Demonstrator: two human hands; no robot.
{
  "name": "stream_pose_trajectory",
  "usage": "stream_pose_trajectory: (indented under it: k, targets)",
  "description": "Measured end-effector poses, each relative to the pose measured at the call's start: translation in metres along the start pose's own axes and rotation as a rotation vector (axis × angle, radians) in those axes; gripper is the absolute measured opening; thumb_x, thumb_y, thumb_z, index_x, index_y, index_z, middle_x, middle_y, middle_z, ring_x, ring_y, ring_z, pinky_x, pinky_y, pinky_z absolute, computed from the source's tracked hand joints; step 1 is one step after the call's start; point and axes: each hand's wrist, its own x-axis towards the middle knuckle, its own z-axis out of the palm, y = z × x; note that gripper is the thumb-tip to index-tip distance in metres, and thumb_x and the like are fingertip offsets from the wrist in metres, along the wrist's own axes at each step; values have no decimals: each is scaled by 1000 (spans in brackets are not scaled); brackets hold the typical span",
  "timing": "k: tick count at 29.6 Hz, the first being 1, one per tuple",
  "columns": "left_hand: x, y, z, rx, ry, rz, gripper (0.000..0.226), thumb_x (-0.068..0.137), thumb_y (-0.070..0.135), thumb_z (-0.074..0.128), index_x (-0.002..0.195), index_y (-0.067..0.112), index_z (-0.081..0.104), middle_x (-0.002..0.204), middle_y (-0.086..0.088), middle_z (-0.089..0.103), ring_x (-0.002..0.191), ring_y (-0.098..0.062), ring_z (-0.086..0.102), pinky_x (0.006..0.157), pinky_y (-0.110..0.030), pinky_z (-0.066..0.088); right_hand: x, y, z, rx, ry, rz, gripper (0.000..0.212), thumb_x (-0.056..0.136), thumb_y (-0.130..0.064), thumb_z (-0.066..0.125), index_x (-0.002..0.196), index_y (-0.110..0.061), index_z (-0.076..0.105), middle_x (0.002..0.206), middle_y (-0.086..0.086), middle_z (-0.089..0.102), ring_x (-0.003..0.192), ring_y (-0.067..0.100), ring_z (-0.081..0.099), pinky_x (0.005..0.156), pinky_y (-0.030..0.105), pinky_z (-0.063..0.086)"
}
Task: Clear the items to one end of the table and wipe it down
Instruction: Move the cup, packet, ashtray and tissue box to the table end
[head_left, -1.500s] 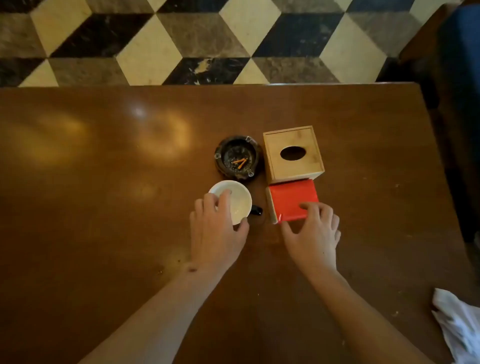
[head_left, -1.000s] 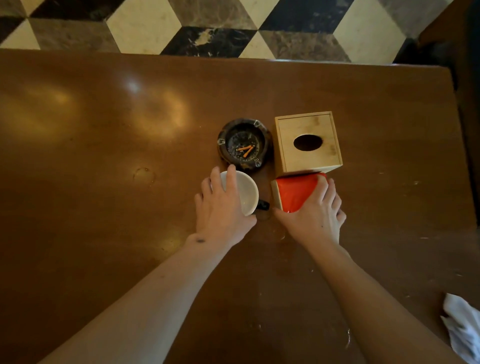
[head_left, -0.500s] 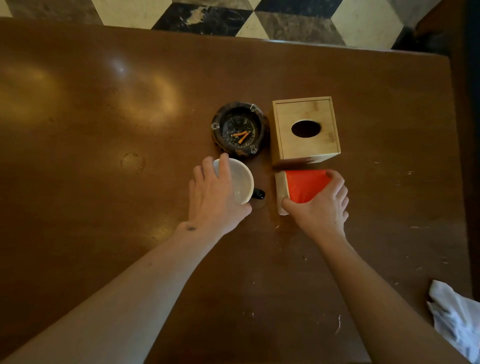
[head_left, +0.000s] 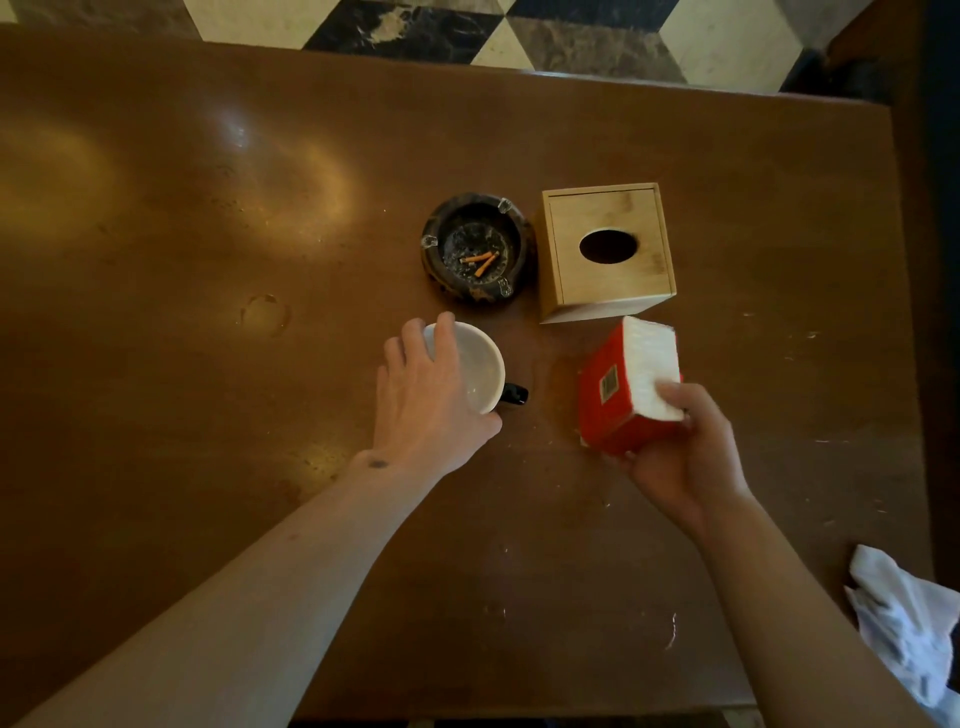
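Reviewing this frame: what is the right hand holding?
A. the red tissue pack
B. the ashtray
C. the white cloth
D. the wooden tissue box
A: the right hand has its grip around the red tissue pack, tilted up off the table.

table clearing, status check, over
Left hand grips white mug. Right hand holds red tissue pack lifted. Dark ashtray, wooden tissue box not yet moved.

This looks like a café or bar. A dark polished wooden bench (head_left: 208, 260) carries a round dark stone ashtray (head_left: 478, 254) holding orange cigarette butts, a square bamboo tissue box (head_left: 608, 249) and a white-lined cup (head_left: 478, 371), above a black, cream and brown marble cube-patterned floor (head_left: 571, 36).
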Motion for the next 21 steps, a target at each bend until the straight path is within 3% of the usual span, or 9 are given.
stream_pose_trajectory:
  k: [2, 4, 6, 9, 12, 16, 21]
  targets:
    - [-2, -1, -2, -10, 8, 5, 118, 61, 52, 90, 152, 22, 21, 150, -8, 31, 133, -29, 35, 103, -42, 42, -7, -2, 3, -257, -14, -86, 75, 72, -32, 75, 138, -24, 41, 143, 16, 51, 125, 37, 56, 106, 52, 46]
    - [-4, -2, -6, -13, 19, 7, 117, 61, 52, 90, 152, 22, 22, 151, -9, 31, 133, -30, 36, 103, -42, 42, -14, -6, 8, -864, 104, -294, 92, 67, -33, 86, 136, -37, 26, 143, 3, 40, 128, 30, 48, 105, 49, 46]
    - [-6, -6, -9, -12, 32, 6, 117, 62, 52, 90, 153, 21, 23, 151, -10, 32, 133, -30, 36, 103, -42, 42, -25, -10, 15, -1194, 193, -489, 104, 58, -39, 88, 134, -47, 17, 138, -4, 32, 129, 26, 42, 106, 55, 42]
    - [-6, -10, -13, -8, 41, 1, 116, 62, 51, 90, 152, 21, 22, 149, -10, 32, 132, -30, 36, 102, -42, 42, -42, -23, 19, -1151, 209, -696, 105, 51, -57, 80, 134, -51, 15, 135, -10, 29, 127, 24, 42, 100, 57, 47]
    - [-7, -12, -16, -11, 56, -5, 115, 61, 51, 89, 151, 21, 24, 147, -10, 33, 130, -30, 38, 100, -43, 43, -50, -22, 24, -1091, 230, -831, 105, 52, -58, 81, 134, -52, 17, 130, -19, 29, 123, 19, 45, 91, 50, 53]
    - [-8, -15, -18, -29, 56, -33, 117, 62, 51, 90, 152, 20, 22, 149, -11, 32, 133, -30, 36, 103, -42, 41, -36, 11, 39, -1321, 278, -574, 118, 44, -77, 63, 143, -29, 19, 139, -2, 34, 130, 23, 38, 110, 52, 34]
    - [-11, -18, -23, -32, 76, -22, 118, 61, 52, 90, 152, 20, 22, 149, -10, 33, 131, -30, 38, 102, -42, 42, -19, 22, 50, -1315, 332, -612, 108, 48, -78, 61, 137, -34, 20, 139, -3, 35, 131, 21, 36, 111, 50, 31]
